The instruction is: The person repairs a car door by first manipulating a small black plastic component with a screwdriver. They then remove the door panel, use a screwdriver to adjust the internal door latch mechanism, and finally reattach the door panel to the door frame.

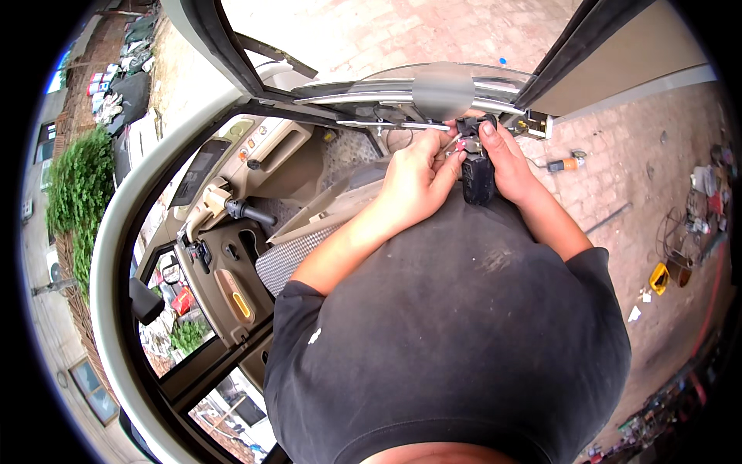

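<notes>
My left hand (pixel 417 179) and my right hand (pixel 506 158) meet in front of my chest, at the edge of an open car door frame (pixel 402 97). Between them is a small black part (pixel 478 179) with thin wires at its top. My right hand is wrapped around the black part, thumb pressing near its upper end. The fingertips of my left hand pinch the wires (pixel 457 141) next to it. My dark shirt hides whatever lies below the hands.
A beige car interior (pixel 255 178) with a checkered seat (pixel 297 251) lies to my left. An orange-handled screwdriver (pixel 563 163) rests on the brick paving at right. A yellow object (pixel 658 277) and scattered tools lie at the far right.
</notes>
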`<state>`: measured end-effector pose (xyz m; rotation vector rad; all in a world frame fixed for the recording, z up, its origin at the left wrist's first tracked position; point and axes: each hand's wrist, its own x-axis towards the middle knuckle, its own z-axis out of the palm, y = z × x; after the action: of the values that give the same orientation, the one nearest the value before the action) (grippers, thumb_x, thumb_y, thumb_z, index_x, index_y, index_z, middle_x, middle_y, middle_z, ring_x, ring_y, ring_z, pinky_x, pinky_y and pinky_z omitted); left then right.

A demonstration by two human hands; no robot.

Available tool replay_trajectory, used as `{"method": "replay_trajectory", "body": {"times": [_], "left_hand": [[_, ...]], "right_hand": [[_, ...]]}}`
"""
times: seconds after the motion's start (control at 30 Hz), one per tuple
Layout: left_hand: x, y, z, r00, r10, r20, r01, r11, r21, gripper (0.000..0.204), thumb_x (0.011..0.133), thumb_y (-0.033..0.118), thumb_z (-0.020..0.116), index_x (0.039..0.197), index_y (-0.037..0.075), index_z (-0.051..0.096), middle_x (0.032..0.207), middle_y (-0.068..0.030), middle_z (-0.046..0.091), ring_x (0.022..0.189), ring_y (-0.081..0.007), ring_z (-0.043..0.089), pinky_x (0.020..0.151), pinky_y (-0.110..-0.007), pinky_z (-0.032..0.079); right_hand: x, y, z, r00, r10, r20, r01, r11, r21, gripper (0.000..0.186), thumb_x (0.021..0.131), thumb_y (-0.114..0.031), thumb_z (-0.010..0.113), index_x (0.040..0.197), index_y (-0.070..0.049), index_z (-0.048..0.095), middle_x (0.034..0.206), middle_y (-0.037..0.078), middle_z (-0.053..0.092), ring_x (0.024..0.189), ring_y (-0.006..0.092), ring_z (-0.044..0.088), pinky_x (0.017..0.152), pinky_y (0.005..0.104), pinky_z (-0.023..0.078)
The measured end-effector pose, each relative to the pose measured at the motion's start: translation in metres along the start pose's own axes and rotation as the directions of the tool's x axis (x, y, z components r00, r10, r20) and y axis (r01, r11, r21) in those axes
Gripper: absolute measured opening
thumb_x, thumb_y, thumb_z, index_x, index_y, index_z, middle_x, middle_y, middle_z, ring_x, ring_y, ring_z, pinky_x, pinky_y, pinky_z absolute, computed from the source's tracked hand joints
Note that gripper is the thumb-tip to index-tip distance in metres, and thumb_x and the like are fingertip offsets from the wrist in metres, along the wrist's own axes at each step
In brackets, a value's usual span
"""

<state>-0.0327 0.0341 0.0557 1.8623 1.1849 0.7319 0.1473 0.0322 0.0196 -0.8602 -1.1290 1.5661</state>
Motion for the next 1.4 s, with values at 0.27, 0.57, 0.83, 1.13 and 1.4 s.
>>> {"method": "replay_trajectory", "body": {"times": [0.27, 0.57, 0.83, 1.13, 1.4], "left_hand": [[0.026, -0.014, 0.016, 0.957, -0.243, -0.161, 0.119, 0.83, -0.545, 0.019, 0.096, 0.01, 0.062, 0.081, 0.007, 0.052, 0.061, 0.0075, 0.046, 0.054, 0.0002, 0.034, 0.046, -0.021, 0.027], [0.038, 0.003, 0.003, 0.924, -0.37, 0.094, 0.231, 0.347, -0.909, 0.017, 0.1, 0.014, 0.057, 0.084, 0.011, 0.051, 0.062, 0.005, 0.042, 0.047, -0.0045, 0.033, 0.044, -0.022, 0.026], [0.02, -0.012, -0.011, 0.974, -0.222, 0.052, 0.167, 0.541, -0.824, 0.017, 0.096, 0.007, 0.057, 0.111, 0.003, 0.054, 0.071, 0.0051, 0.054, 0.057, 0.0006, 0.039, 0.049, -0.019, 0.029], [-0.012, 0.003, -0.019, 0.994, -0.048, -0.096, 0.027, 0.977, -0.21, 0.014, 0.098, 0.007, 0.052, 0.108, -0.003, 0.054, 0.075, -0.0021, 0.055, 0.063, -0.008, 0.047, 0.058, -0.027, 0.039], [-0.033, 0.024, -0.041, 0.983, -0.032, -0.182, 0.061, 0.986, 0.155, 0.015, 0.093, 0.003, 0.06, 0.107, -0.001, 0.057, 0.071, -0.0143, 0.06, 0.06, -0.0287, 0.063, 0.058, -0.034, 0.05]], "right_hand": [[-0.015, -0.019, 0.003, 0.5, -0.853, 0.151, 0.385, 0.062, -0.921, 0.047, 0.078, -0.015, 0.078, 0.118, -0.002, 0.059, 0.116, 0.014, 0.06, 0.098, 0.0294, 0.061, 0.088, 0.0409, 0.048], [0.009, -0.009, 0.019, 0.881, -0.443, 0.163, 0.353, 0.389, -0.851, 0.042, 0.091, -0.005, 0.058, 0.13, 0.005, 0.048, 0.126, 0.022, 0.058, 0.115, 0.0367, 0.059, 0.1, 0.0418, 0.046], [0.021, 0.002, 0.022, 0.958, -0.279, -0.07, 0.208, 0.84, -0.5, 0.025, 0.099, -0.016, 0.058, 0.119, -0.002, 0.053, 0.078, 0.008, 0.061, 0.07, 0.0152, 0.058, 0.067, 0.0298, 0.049], [0.04, -0.024, 0.014, 0.942, -0.335, -0.019, 0.254, 0.749, -0.612, 0.019, 0.1, -0.016, 0.055, 0.103, 0.001, 0.062, 0.08, 0.012, 0.063, 0.072, 0.0208, 0.059, 0.068, 0.0325, 0.049], [0.038, -0.018, 0.033, 0.977, -0.019, 0.212, 0.135, 0.828, -0.545, 0.023, 0.099, -0.021, 0.054, 0.099, 0.0, 0.064, 0.082, 0.015, 0.065, 0.074, 0.0248, 0.063, 0.069, 0.034, 0.05]]}}
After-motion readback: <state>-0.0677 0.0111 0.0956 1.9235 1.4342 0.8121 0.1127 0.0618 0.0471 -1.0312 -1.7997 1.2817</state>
